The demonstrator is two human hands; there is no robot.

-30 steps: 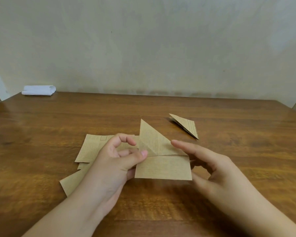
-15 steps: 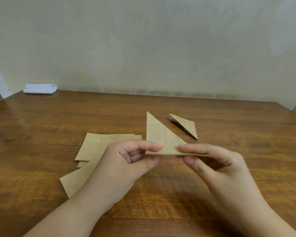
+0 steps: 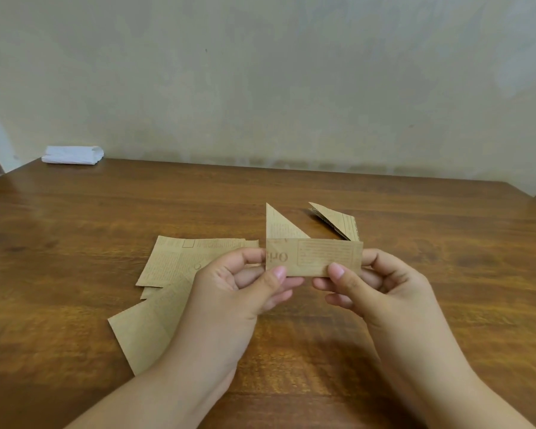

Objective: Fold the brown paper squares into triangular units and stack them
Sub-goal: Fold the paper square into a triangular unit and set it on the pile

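Observation:
I hold a partly folded brown paper piece (image 3: 314, 257) upright above the table, printed side toward me. It shows a rectangular strip with a triangular flap standing up at its left end. My left hand (image 3: 245, 286) pinches its left end between thumb and fingers. My right hand (image 3: 372, 283) pinches its right end the same way. A finished triangular unit (image 3: 338, 219) lies on the table just behind the held piece. Several flat brown paper squares (image 3: 171, 267) lie overlapped to the left, partly hidden by my left hand and forearm.
The wooden table (image 3: 75, 218) runs back to a plain wall. A folded white cloth (image 3: 72, 155) sits at the far left corner. The table's right edge shows at the far right.
The held piece has turned from lying flat and edge-on to standing upright with its printed face toward me. Both hands shifted their pinch to the strip's ends.

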